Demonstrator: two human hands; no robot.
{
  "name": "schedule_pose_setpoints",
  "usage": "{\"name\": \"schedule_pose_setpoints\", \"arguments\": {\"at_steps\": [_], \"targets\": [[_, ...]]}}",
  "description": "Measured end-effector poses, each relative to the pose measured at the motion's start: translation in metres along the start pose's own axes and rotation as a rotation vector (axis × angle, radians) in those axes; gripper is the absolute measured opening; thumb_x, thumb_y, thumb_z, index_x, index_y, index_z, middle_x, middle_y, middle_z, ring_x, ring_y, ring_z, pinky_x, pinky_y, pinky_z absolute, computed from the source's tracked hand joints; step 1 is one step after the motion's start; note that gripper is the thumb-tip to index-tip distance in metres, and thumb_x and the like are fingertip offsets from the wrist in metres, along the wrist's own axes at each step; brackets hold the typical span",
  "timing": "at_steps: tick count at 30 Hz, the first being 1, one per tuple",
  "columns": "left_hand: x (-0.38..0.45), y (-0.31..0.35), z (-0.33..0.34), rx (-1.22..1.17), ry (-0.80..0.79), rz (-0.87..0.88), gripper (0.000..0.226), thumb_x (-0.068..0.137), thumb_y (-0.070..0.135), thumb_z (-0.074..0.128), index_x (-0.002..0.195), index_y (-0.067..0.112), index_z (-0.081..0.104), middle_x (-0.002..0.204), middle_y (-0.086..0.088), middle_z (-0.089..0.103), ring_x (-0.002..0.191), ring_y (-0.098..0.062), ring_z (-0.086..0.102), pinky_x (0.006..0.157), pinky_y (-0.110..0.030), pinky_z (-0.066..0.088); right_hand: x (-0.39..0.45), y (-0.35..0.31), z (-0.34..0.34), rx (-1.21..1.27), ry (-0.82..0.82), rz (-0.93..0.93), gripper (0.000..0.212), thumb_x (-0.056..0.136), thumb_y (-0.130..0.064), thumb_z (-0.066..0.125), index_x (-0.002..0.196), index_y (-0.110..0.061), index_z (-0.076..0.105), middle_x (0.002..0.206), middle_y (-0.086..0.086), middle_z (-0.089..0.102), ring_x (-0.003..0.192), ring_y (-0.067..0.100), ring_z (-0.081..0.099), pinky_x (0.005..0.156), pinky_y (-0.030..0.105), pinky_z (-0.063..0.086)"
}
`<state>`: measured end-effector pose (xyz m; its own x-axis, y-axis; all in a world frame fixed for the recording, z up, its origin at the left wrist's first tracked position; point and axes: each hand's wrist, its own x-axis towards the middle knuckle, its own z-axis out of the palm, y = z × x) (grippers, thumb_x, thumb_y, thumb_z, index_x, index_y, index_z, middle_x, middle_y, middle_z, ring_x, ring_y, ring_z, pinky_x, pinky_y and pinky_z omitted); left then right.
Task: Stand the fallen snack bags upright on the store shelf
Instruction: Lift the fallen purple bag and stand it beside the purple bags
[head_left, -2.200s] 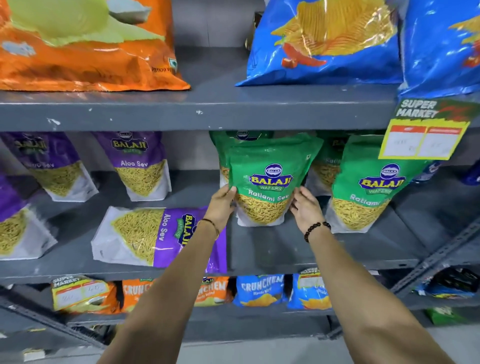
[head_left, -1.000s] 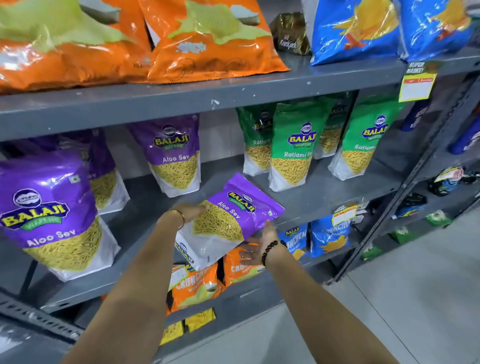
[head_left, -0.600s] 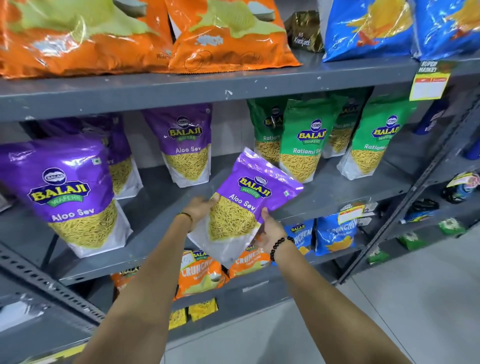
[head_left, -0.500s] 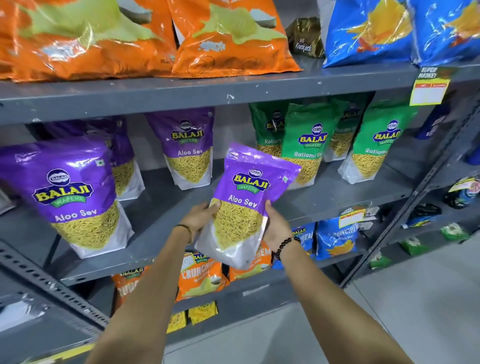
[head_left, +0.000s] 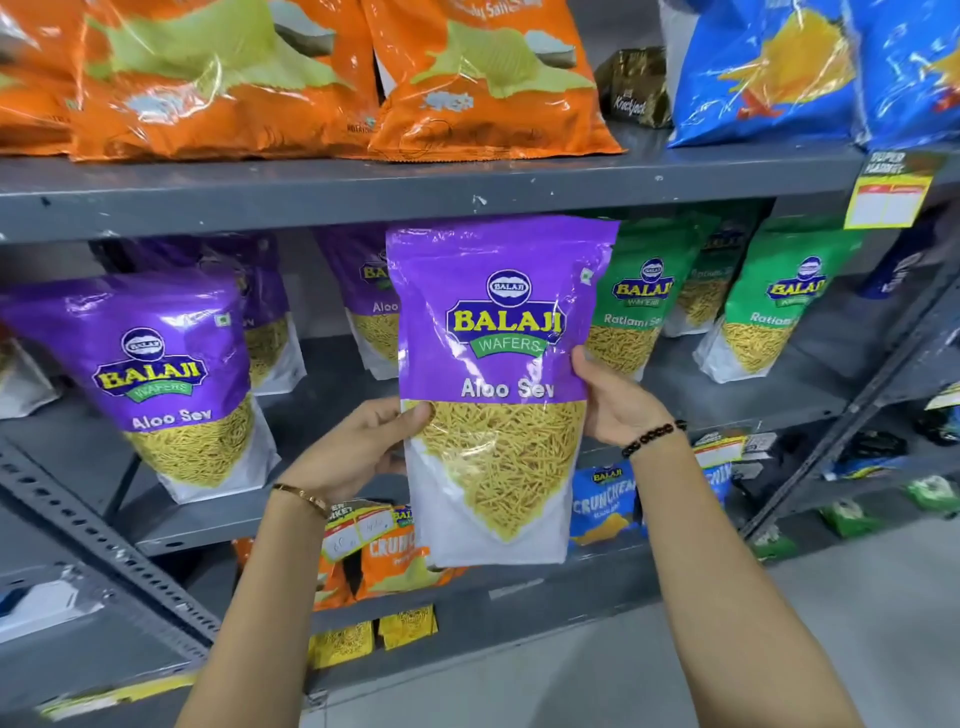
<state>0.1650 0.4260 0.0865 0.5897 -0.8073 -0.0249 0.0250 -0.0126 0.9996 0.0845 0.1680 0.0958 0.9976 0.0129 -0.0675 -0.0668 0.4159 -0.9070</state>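
A purple Aloo Sev bag (head_left: 498, 384) is upright in the air in front of the middle grey shelf (head_left: 332, 410). My left hand (head_left: 358, 447) grips its left edge and my right hand (head_left: 615, 402) grips its right edge. Another purple Aloo Sev bag (head_left: 166, 379) stands upright on the shelf at the left, and more purple bags (head_left: 369, 306) stand behind. Green Ratlami Sev bags (head_left: 636, 306) stand upright to the right, partly hidden by the held bag.
Orange chip bags (head_left: 483, 88) and blue bags (head_left: 769, 73) lie on the top shelf. Small orange and blue Crunchem packs (head_left: 605, 504) sit on the lower shelf. A yellow price tag (head_left: 888, 200) hangs at the right. A slanted metal brace (head_left: 104, 540) crosses the lower left.
Both hands have lifted the purple bag off the shelf, turned it from tilted to upright and raised it closer to the camera.
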Motion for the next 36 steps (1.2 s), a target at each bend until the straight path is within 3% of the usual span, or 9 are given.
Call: {"name": "schedule_pose_setpoints", "arguments": {"at_steps": [3,8,11,14,20,26,31,34,36], "targets": [[-0.004,0.004,-0.005,-0.009,-0.013,0.016,0.056,0.054,0.067,0.072,0.093,0.028,0.073,0.091,0.008,0.076,0.083,-0.007,0.071,0.069,-0.022,0.058,0.007,-0.001,-0.005,0.016,-0.022,0.012,0.087,0.030,-0.047,0.091,0.106,-0.019,0.062,0.092,-0.001,0.077,0.084,0.012,0.073,0.073,0.031,0.060],[-0.002,-0.004,-0.014,-0.022,-0.005,0.013,0.056,0.054,0.064,0.074,0.095,0.025,0.073,0.093,0.007,0.076,0.086,-0.008,0.071,0.069,-0.021,0.058,0.016,0.005,-0.001,0.040,-0.143,-0.022,0.031,0.062,-0.041,0.074,0.092,-0.030,0.076,0.097,-0.005,0.076,0.090,0.010,0.071,0.083,0.033,0.058],[0.007,-0.021,-0.024,-0.067,0.045,-0.024,0.060,0.055,0.061,0.076,0.101,0.023,0.070,0.099,0.006,0.075,0.091,-0.010,0.070,0.073,-0.023,0.058,0.034,0.017,-0.005,0.083,-0.155,0.029,0.049,0.066,-0.037,0.074,0.111,-0.019,0.067,0.109,0.002,0.073,0.100,0.016,0.069,0.086,0.036,0.057],[0.023,-0.039,-0.037,-0.090,0.136,-0.046,0.038,0.077,0.043,0.065,0.106,0.018,0.065,0.099,0.008,0.075,0.094,-0.008,0.069,0.078,-0.024,0.057,0.061,0.030,-0.009,0.055,-0.080,0.033,0.073,0.057,-0.041,0.082,0.119,-0.012,0.058,0.108,0.003,0.073,0.098,0.017,0.070,0.085,0.037,0.057],[0.062,-0.040,-0.068,-0.074,0.345,-0.014,0.023,0.096,0.007,0.039,0.098,0.014,0.061,0.081,0.011,0.076,0.078,-0.002,0.070,0.073,-0.016,0.056,0.108,0.030,0.010,-0.103,0.178,-0.086,0.014,0.091,-0.026,0.048,0.099,-0.023,0.060,0.080,-0.017,0.075,0.074,-0.002,0.069,0.070,0.021,0.056],[0.082,-0.066,-0.089,-0.008,0.471,-0.033,0.023,0.095,0.003,0.041,0.094,0.018,0.059,0.071,0.015,0.075,0.067,0.003,0.067,0.064,-0.014,0.055,0.136,0.046,0.015,-0.224,0.301,-0.107,0.026,0.098,-0.014,0.038,0.090,-0.024,0.060,0.066,-0.023,0.071,0.065,-0.008,0.062,0.070,0.018,0.047],[0.079,-0.084,-0.092,-0.013,0.565,-0.021,0.026,0.091,0.007,0.053,0.116,0.011,0.055,0.107,-0.003,0.066,0.096,-0.013,0.061,0.089,-0.025,0.050,0.143,0.049,0.007,-0.097,0.351,-0.026,0.038,0.095,-0.019,0.047,0.133,-0.015,0.044,0.114,-0.006,0.058,0.106,0.009,0.054,0.102,0.035,0.035],[0.070,-0.103,-0.087,0.054,0.562,-0.117,0.035,0.079,-0.001,0.065,0.111,0.004,0.051,0.112,-0.012,0.060,0.102,-0.024,0.056,0.082,-0.020,0.052,0.140,0.070,-0.009,-0.164,0.329,0.131,0.057,0.092,-0.018,0.051,0.144,-0.015,0.028,0.138,0.003,0.047,0.135,0.018,0.038,0.112,0.041,0.023],[0.068,-0.114,-0.079,0.131,0.556,-0.201,0.050,0.064,0.005,0.076,0.106,0.003,0.049,0.108,-0.012,0.059,0.100,-0.024,0.055,0.080,-0.025,0.051,0.135,0.087,-0.010,-0.284,0.278,0.205,0.058,0.090,-0.003,0.049,0.143,-0.012,0.029,0.140,0.004,0.045,0.130,0.019,0.041,0.110,0.036,0.026]]}}
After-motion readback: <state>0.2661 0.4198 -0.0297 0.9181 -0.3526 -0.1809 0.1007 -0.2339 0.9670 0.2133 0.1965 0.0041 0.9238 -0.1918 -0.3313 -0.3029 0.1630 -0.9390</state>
